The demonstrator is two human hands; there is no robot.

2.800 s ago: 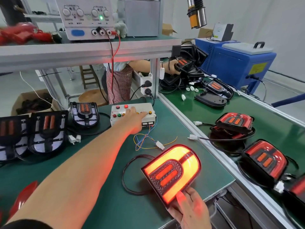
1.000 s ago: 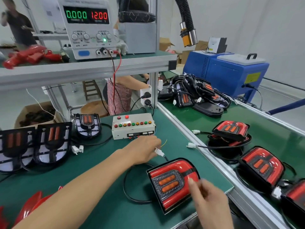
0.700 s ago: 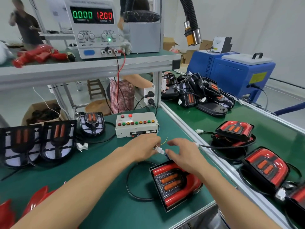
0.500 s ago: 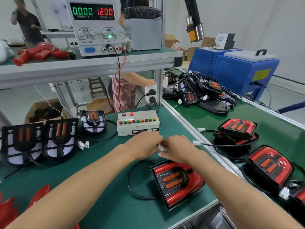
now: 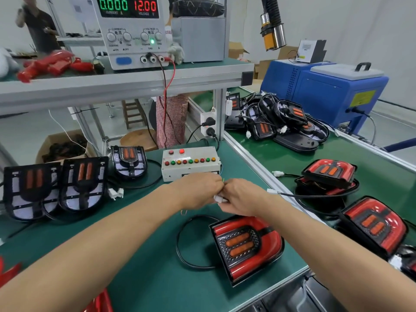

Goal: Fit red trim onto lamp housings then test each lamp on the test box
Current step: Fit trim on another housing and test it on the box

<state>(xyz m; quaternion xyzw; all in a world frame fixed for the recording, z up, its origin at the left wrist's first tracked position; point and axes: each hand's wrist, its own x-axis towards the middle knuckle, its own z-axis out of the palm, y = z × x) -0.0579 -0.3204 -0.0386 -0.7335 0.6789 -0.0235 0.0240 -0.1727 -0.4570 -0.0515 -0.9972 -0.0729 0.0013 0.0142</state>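
Note:
A lamp with red trim [image 5: 246, 243] lies unlit on the green bench near its front edge, its black cable [image 5: 183, 246] looped to the left. The white test box [image 5: 191, 163] with coloured buttons stands behind it. My left hand [image 5: 198, 192] and my right hand [image 5: 242, 197] meet just in front of the box, both pinching a white connector [image 5: 219, 198] between them. Three bare lamp housings [image 5: 82, 183] without trim lie at the left. Red trim pieces [image 5: 9, 270] show at the lower left edge.
A power supply [image 5: 130, 30] reading 12.00 stands on the upper shelf, with red parts [image 5: 53, 64] beside it. Finished lamps [image 5: 373, 224] lie on the right conveyor, more housings [image 5: 290, 122] heaped farther back by a blue machine [image 5: 326, 86]. A person stands behind the bench.
The lamp was lit while my left hand pressed the test box; it has gone dark. Both hands then came together at the white connector in front of the box.

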